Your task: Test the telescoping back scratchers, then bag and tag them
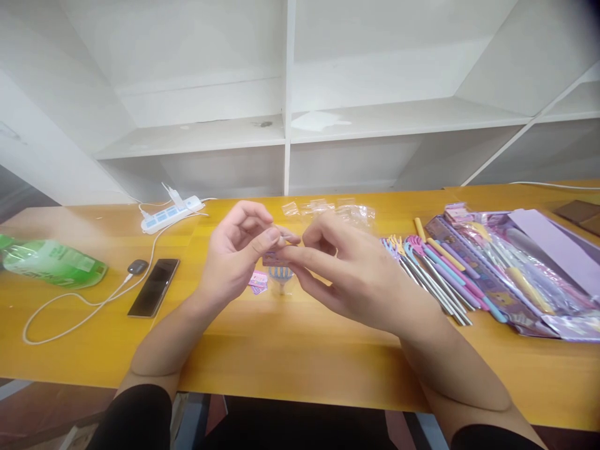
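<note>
My left hand and my right hand meet over the middle of the table. Both are closed in a pinch at the top of a small clear plastic bag. A small printed purple card shows at the pinch, partly covered by the fingers. Just below it, a blue striped, claw-like piece shows through clear plastic. Small pink printed cards lie on the table beside my left hand. Behind my right hand lie several clear plastic bags.
Several rods with coloured claw heads and coloured handles lie to the right. Beyond them stands a purple printed box of bagged pieces. At left are a phone, a power strip, a cable and a green bottle.
</note>
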Demonstrator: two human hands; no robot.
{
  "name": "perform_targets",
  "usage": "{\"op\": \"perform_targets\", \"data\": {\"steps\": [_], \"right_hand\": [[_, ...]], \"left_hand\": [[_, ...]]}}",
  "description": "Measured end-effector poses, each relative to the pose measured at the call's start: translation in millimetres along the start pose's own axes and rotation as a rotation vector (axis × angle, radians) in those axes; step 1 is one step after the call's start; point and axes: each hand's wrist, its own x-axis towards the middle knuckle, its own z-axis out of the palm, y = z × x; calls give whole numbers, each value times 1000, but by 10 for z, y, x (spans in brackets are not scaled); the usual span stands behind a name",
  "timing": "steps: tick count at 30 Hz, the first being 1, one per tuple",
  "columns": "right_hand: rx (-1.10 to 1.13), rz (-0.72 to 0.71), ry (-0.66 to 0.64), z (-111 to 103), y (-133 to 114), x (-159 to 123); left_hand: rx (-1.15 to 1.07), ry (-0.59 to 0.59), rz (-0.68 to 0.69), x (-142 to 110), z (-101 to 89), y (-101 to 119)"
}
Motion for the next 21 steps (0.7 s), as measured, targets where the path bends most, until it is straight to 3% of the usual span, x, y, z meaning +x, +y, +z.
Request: {"op": "perform_targets", "data": {"steps": [9,15,21], "right_hand": [[-18,21,-32,10,-47,2],[79,129,103,-14,-6,0],[241,194,33,38,97,-2]], "left_hand": [[-14,-8,-8,-13,21,-27],[40,16,-24,-25,30,-10],[8,3,-24,12,18,-48]]}}
